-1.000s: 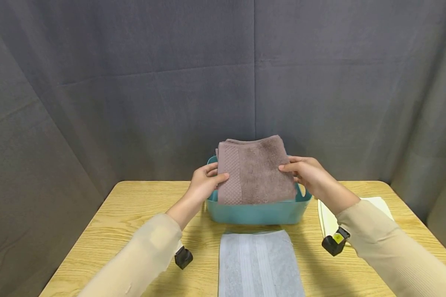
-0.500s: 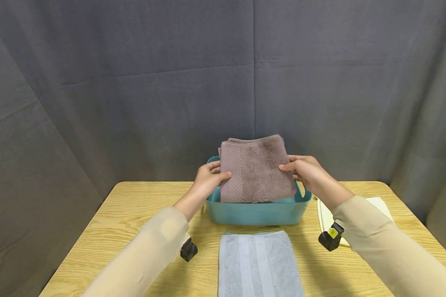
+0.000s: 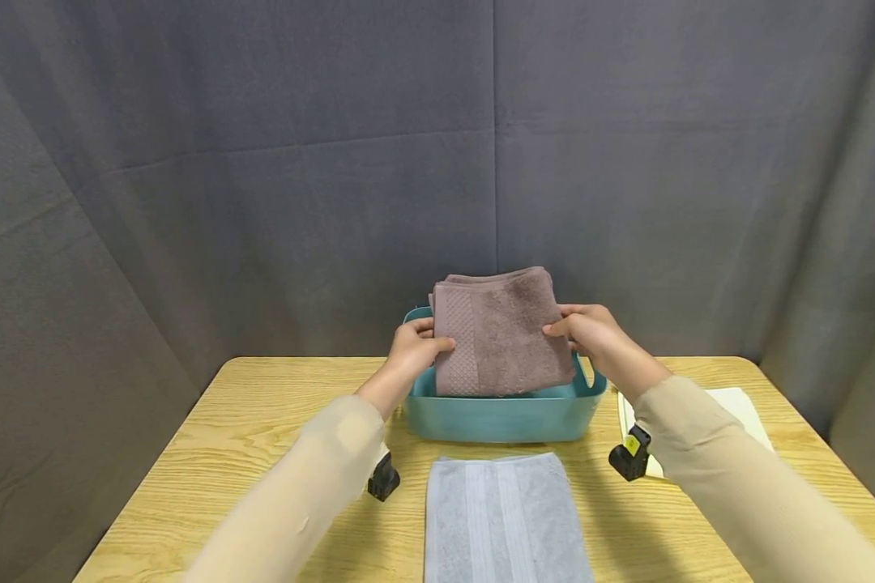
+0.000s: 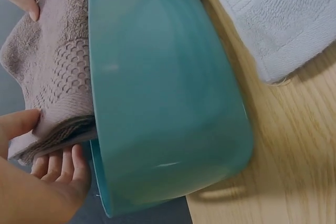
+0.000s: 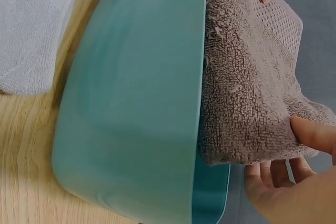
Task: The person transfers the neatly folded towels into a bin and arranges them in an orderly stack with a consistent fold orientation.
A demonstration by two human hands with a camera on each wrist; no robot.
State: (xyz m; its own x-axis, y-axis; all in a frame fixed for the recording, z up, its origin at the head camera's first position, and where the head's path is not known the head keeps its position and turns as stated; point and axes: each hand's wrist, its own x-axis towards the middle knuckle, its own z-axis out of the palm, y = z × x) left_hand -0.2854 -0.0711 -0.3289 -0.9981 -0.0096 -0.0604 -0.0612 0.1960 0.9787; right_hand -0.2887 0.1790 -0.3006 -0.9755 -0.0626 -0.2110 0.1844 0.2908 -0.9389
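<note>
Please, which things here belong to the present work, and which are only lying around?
Job in hand:
brown towel
left hand and right hand, both holding it
basket

Apparently just lying about:
grey towel
pale cloth

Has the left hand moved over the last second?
Yes. In the head view, the left hand has shifted slightly right, measured against the basket.

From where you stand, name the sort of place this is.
Probably a staged recording corner: a grey curtain hangs behind a wooden table, and a small black camera sits at each wrist.
</note>
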